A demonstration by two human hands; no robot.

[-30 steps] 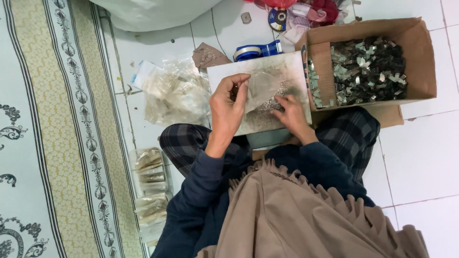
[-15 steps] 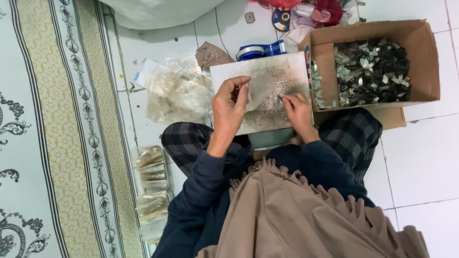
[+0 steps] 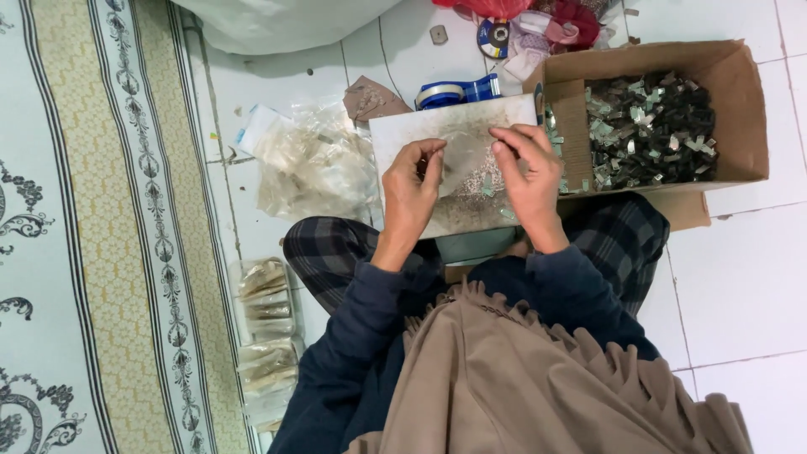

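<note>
Bagging small parts over the white board (image 3: 395,134).
My left hand (image 3: 409,192) and right hand (image 3: 531,176) pinch a clear plastic bag (image 3: 464,158) by its top edge; it looks thin, limp, slippery.

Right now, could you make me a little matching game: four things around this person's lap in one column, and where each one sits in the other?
Things:
1. cardboard box
2. clear bags
3. board
4. tape roll

Places:
A. on the lap, under both hands
B. right of the board, full of small metal pieces
C. on the tiles, left of the board
D. just past the board's far edge

Pairs: 1-B, 2-C, 3-A, 4-D
</note>
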